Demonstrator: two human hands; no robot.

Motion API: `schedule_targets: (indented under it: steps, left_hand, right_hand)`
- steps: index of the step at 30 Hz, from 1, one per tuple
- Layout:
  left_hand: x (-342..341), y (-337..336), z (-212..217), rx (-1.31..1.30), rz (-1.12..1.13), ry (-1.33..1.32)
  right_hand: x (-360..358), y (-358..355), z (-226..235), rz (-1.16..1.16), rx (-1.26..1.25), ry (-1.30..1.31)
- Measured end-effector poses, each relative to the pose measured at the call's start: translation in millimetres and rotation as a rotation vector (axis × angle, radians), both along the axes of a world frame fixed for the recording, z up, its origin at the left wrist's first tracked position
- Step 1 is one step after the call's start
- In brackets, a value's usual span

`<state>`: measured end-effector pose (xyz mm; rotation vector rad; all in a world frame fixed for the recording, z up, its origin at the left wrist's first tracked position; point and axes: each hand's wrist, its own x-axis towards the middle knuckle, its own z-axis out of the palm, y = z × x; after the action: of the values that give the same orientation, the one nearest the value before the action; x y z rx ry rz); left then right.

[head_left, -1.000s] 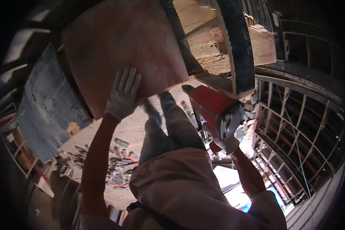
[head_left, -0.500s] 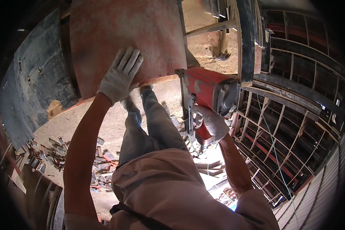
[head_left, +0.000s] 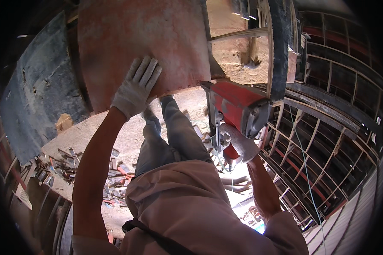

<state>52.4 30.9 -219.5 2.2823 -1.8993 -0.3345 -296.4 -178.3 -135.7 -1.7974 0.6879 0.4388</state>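
A worn reddish panel (head_left: 174, 42) lies in front of me. My left hand (head_left: 138, 87), in a pale work glove, rests on its near edge with the fingers stretched out together and the palm down. My right hand (head_left: 242, 146), also gloved, is wrapped round the grip of a red nail gun (head_left: 236, 100). The gun's nose points away from me and sits at the near right corner of the panel, seemingly touching it. My glove and the gun's body hide part of the handle.
On the left leans a weathered dark board (head_left: 42, 89). Wood scraps (head_left: 115, 178) litter the floor by my legs. To the right stand stacked timber frames (head_left: 315, 140), with a thin hose (head_left: 306, 170) in front. A hammer (head_left: 253, 55) lies beyond the nail gun.
The whole view has shifted slightly. The nail gun still sits at the panel's corner, turned a little, and my left hand keeps its place on the panel.
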Motion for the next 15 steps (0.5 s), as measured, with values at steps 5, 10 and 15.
schedule_targets:
  steps: [5,10,15]
  left_hand:
    - [0,0,4,0.061,0.004,-0.034]
    - [-1,0,7,0.057,0.0,-0.038]
    - [-1,1,4,0.035,0.013,-0.039]
  right_hand:
    - [11,8,2,-0.306,0.365,-0.035]
    - [21,2,4,-0.236,0.237,0.069]
    - [34,11,17,-0.334,0.322,0.042]
